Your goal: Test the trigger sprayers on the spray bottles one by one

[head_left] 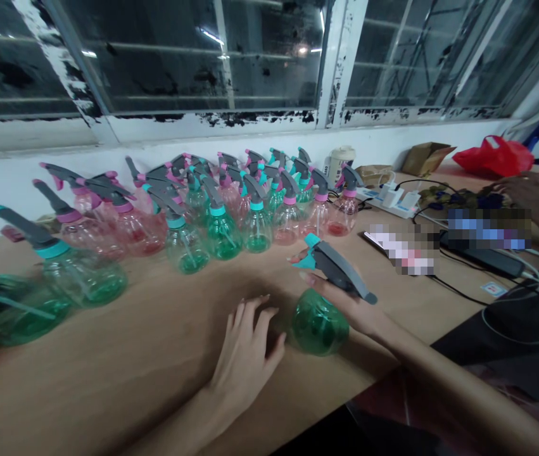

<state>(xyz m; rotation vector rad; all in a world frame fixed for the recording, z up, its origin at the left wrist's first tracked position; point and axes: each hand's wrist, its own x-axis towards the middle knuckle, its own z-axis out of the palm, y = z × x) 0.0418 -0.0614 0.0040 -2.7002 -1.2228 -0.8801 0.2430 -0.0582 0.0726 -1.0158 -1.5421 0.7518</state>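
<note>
My right hand (338,299) is wrapped around the neck of a green spray bottle (319,326), just under its grey and turquoise trigger head. The bottle stands nearly upright at the table's front, and part of its collar is hidden by my fingers. To the left of it, my left hand (249,345) hovers at or rests on the tabletop, fingers spread and holding nothing. Its thumb is close to the bottle; I cannot tell whether they touch. Behind both hands is a row of similar bottles, among them a green one (224,234) and a pink one (342,215).
More spray bottles (86,278) stand along the left side of the wooden table (155,361). On the right lie a phone (397,250), a black device (482,253), cables and a power strip (393,199). Another person's hand (528,193) is beyond, near a red bag (494,155).
</note>
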